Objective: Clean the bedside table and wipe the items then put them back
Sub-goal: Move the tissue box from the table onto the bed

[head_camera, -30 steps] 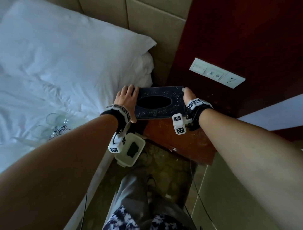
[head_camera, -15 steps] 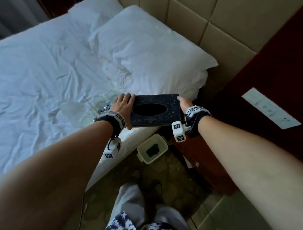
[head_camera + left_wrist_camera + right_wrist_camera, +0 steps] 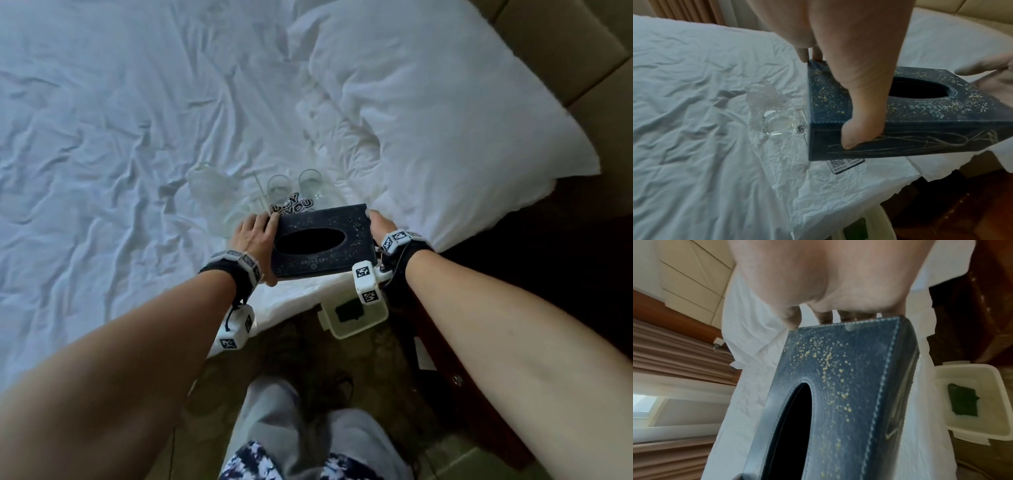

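A dark blue tissue box with gold specks and an oval opening hangs level above the bed's edge. My left hand grips its left end, thumb on the near face and fingers over the far edge. My right hand grips the right end, fingers curled over its far edge. Two clear glasses lie on the white sheet just beyond the box, with a glass ashtray and a printed card beside them. The dark wooden bedside table is at the right, mostly hidden by my right arm.
A white tub holding a green cloth stands on the floor between bed and table. A white pillow lies right of the glasses against the padded headboard. My legs are below.
Both hands carried the tissue box left, from above the bedside table to over the bed's edge near the glasses. The head view swung left with it.
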`<state>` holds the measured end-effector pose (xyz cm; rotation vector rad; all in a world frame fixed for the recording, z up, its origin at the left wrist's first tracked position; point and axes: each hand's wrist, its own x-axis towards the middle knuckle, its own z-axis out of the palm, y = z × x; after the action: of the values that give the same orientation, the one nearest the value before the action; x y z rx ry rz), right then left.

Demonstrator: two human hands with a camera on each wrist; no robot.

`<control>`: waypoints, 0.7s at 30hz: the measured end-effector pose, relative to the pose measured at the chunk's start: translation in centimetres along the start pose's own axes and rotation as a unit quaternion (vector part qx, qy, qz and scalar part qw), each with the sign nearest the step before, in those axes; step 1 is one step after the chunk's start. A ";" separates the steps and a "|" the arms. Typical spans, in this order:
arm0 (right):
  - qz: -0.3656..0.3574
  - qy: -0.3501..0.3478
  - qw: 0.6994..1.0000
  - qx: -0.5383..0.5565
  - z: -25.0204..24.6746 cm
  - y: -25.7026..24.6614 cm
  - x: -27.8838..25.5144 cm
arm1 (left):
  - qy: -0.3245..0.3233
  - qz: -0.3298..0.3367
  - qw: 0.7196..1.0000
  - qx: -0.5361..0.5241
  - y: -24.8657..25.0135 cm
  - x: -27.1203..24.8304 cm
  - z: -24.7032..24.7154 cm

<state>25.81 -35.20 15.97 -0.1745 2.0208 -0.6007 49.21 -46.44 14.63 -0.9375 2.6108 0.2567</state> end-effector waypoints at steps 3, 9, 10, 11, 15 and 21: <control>0.036 -0.001 0.999 -0.039 2.0 1.1 4.5 | -0.026 -0.001 0.999 -0.021 -1.6 1.6 2.2; 0.078 -0.016 0.996 -0.048 4.8 0.4 6.4 | -0.070 -0.026 0.996 -0.054 -2.4 3.2 6.8; 0.079 -0.021 0.996 -0.045 5.1 0.5 7.0 | -0.073 -0.032 0.995 -0.061 -2.5 3.4 7.6; 0.079 -0.032 0.996 -0.041 5.3 0.4 7.4 | -0.075 -0.039 0.994 -0.069 -2.7 3.6 8.4; 0.082 -0.040 0.995 -0.032 5.7 0.8 10.6 | -0.063 -0.056 0.993 -0.082 -3.2 4.4 10.7; 0.104 -0.058 0.993 -0.016 6.9 1.0 14.6 | -0.058 -0.064 0.991 -0.104 -4.1 6.3 13.5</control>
<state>24.38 -41.93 1.35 -0.0164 1.9064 -0.4158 50.92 -49.45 -0.41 -1.1200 2.4399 0.5402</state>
